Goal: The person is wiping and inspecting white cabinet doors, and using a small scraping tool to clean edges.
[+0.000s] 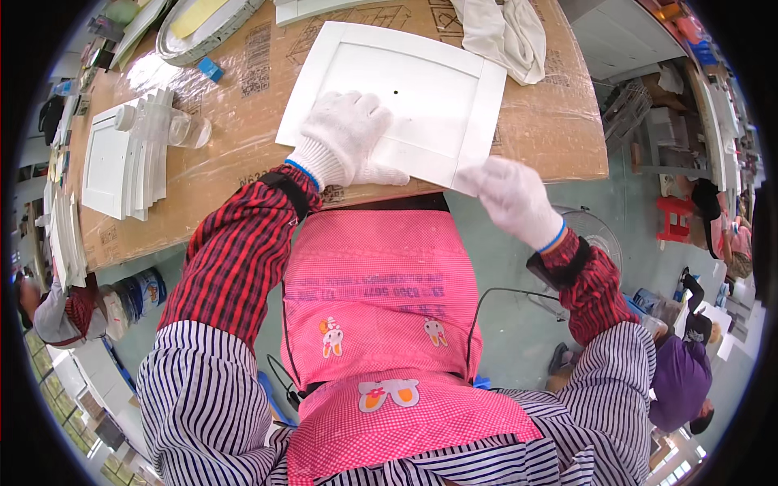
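Observation:
A white framed panel [421,89] with a small dark hole near its middle lies on the cardboard-covered table [227,154], close to the near edge. My left hand [347,134], in a white knit glove, holds the panel at its near left part, fingers bent over the face and thumb stretched along the near side. At the panel's near right corner is my right hand [510,194], gloved too and slightly blurred. Its fingers are closed together against the edge; whatever they hold is hidden.
Several smaller white panels [121,162] stand stacked at the left, beside a clear plastic cup [190,130]. A blue block [211,69] and an oval tray [198,32] lie farther back. White cloth [510,36] rests at the far right. A floor fan [592,235] stands right of the table.

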The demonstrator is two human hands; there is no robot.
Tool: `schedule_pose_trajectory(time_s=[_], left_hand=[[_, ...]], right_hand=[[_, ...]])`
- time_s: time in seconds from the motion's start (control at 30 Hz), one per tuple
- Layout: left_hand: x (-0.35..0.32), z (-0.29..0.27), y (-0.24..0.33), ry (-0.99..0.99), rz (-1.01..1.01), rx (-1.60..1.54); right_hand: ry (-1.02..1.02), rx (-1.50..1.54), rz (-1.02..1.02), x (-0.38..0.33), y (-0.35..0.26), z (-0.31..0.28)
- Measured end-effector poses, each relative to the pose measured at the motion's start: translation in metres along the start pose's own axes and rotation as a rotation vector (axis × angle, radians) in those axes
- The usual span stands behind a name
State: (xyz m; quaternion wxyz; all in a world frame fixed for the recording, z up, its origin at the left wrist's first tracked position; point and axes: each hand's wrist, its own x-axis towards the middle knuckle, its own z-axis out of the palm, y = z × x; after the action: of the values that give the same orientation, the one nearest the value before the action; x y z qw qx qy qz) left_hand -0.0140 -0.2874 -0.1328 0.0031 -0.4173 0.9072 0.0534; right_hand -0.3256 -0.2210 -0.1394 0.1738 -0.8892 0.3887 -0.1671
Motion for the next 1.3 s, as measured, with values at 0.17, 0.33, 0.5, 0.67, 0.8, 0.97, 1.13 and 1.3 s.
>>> schedule_pose_trajectory(time_s=[0.17, 0.33, 0.5, 0.67, 0.8, 0.97, 1.13, 1.3], left_hand=[[0.002, -0.007, 0.001, -0.046, -0.008, 0.060], [0.001, -0.004, 0.000, -0.038, 0.008, 0.047], [0.001, -0.002, -0.003, -0.033, 0.007, -0.007], [0.001, -0.004, -0.001, -0.049, -0.014, 0.001], [0.000, -0.003, -0.003, -0.039, -0.020, -0.002], [-0.001, -0.001, -0.003, -0.007, -0.010, 0.001], [-0.001, 0.000, -0.003, 0.005, -0.007, -0.008], [0.001, -0.002, -0.001, -0.062, -0.045, 0.020]], right_hand=[[0.042, -0.049, 0.140, 0.006, 0.005, -0.002], [-0.018, -0.057, 0.030, 0.003, -0.003, -0.002], [-0.075, -0.001, 0.021, 0.000, -0.005, -0.002], [-0.004, -0.013, 0.049, -0.001, -0.003, 0.004], [-0.009, -0.014, 0.014, 0.003, -0.009, -0.004], [-0.078, -0.062, 0.017, 0.001, -0.016, -0.001], [0.167, -0.160, 0.078, 0.022, 0.042, -0.009], [0.209, -0.205, -0.034, 0.016, 0.048, -0.003]])
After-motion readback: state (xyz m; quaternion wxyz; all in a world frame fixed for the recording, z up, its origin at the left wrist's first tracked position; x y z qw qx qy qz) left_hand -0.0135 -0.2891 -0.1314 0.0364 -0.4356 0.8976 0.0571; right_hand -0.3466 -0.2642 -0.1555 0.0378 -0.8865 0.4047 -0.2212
